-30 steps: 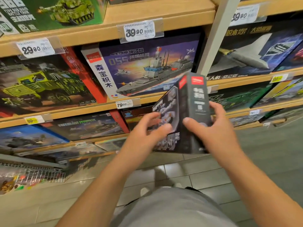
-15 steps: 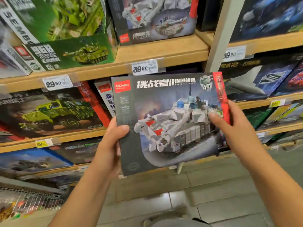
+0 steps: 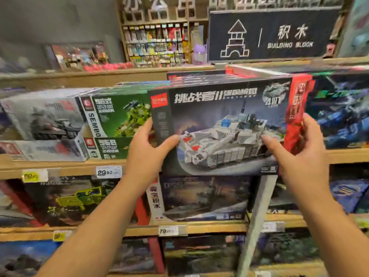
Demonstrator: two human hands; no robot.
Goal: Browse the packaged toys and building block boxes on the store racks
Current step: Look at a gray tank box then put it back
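Both hands hold the tank box (image 3: 225,124) upright in front of the top shelf (image 3: 60,163): the left hand (image 3: 146,151) grips its left edge with the thumb (image 3: 169,141) on the front. The right hand (image 3: 299,148) grips the red right edge, thumb on the tank picture. Just left of the left fingers stands a green box (image 3: 117,114).

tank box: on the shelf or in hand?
In hand. The tank box is upright, front facing the camera, left hand and right hand gripping its side edges in front of the shelves.
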